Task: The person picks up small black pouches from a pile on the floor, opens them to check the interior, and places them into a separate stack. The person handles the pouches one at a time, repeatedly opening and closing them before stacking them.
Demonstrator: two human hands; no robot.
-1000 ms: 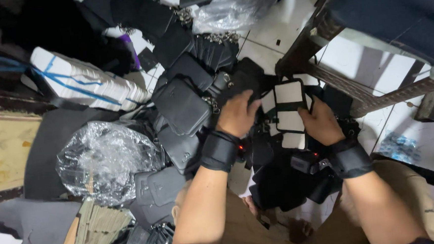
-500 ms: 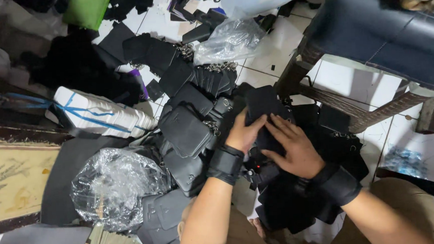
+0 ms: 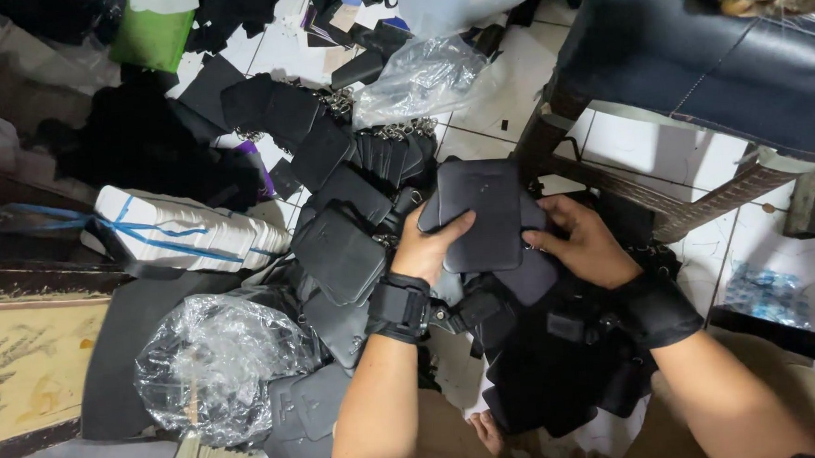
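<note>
Both hands now hold a dark grey pouch (image 3: 481,214) with its plain, stitched face turned up toward the camera. A second ago the piece between the hands showed pale rectangular panels; half a second ago it was a darker shape being turned over, and now only the smooth dark side is visible, so the piece appears to have been flipped or closed up (the pale panels are no longer in sight). The head camera has also drifted, bringing more of the tiled floor (image 3: 503,94) into view.

The left hand (image 3: 432,251) grips the pouch's left edge, thumb across the front and fingers curled behind it. The right hand (image 3: 585,248) presses on the right edge, fingers clamped on the side and thumb on top. The pouch is held above a heap of similar black pouches (image 3: 344,251) spread over the floor, just in front of the person's knees.

A crumpled clear plastic bag (image 3: 215,364) lies to the left, a white bundle tied with blue tape (image 3: 180,230) lies beyond it, and a blue-cushioned chair (image 3: 695,47) stands at the upper right.
</note>
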